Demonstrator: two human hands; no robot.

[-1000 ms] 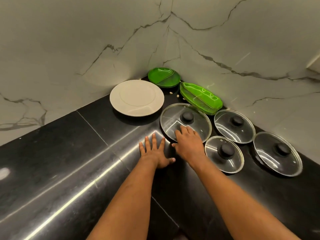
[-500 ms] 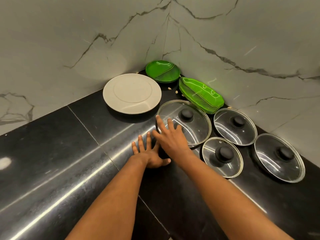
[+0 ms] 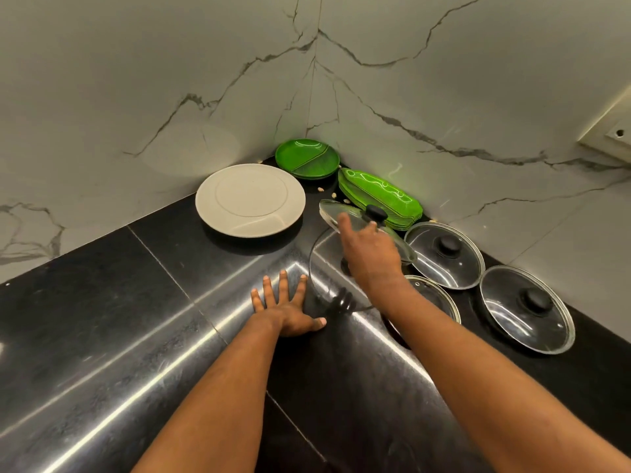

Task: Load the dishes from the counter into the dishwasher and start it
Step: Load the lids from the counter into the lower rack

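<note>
You face a corner where two pale marble walls meet: the left wall (image 3: pixel 136 80) and the right wall (image 3: pixel 478 80), both crossed by thin dark veins. The seam (image 3: pixel 312 97) between them runs straight down into the corner. High on the right wall, at the frame's edge, you see a cream socket plate (image 3: pixel 611 131) with a small round hole. At the foot of the walls lie a few small pale bits (image 3: pixel 321 189); what they are you cannot tell.

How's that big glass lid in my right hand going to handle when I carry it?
Probably rigid and breakable: the glass lid is clear with a metal rim. Likely slippery, since the right hand holds its smooth edge, not the black knob. Tilted like this, it could slide.
</note>
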